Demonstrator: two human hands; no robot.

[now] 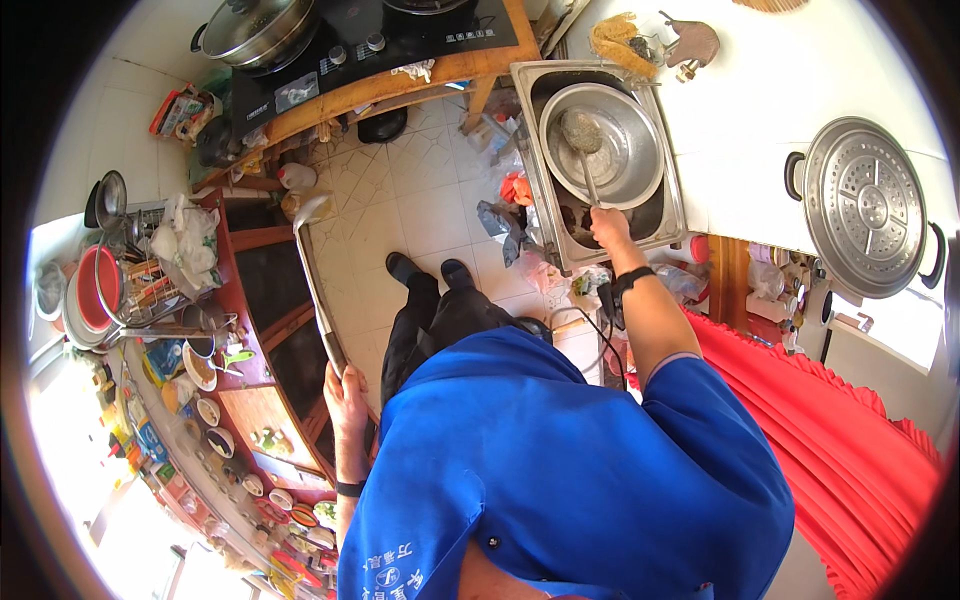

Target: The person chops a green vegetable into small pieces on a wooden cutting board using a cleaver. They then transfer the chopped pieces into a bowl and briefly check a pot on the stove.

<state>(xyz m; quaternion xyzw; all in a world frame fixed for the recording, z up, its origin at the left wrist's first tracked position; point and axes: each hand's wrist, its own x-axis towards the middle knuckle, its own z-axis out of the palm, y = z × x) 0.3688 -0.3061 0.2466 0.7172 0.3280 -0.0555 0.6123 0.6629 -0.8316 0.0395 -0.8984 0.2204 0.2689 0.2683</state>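
My right hand (611, 227) is closed around the handle of a metal skimmer (581, 133), whose round head is inside a wide metal basin (651, 146). That basin sits in a stainless steel sink (561, 259). On the other side, my left hand (346, 397) grips the long handle of a metal ladle (311, 277). The ladle's pale, blurred head points away from me, above the floor beside the open dark-red cabinet.
A lidded pot (259, 34) stands on a black cooktop (330, 82). A steamer tray (866, 206) lies on the white counter at the right. Bowls and a cutting board (259, 420) crowd the left counter. A red curtain (810, 420) hangs at the lower right.
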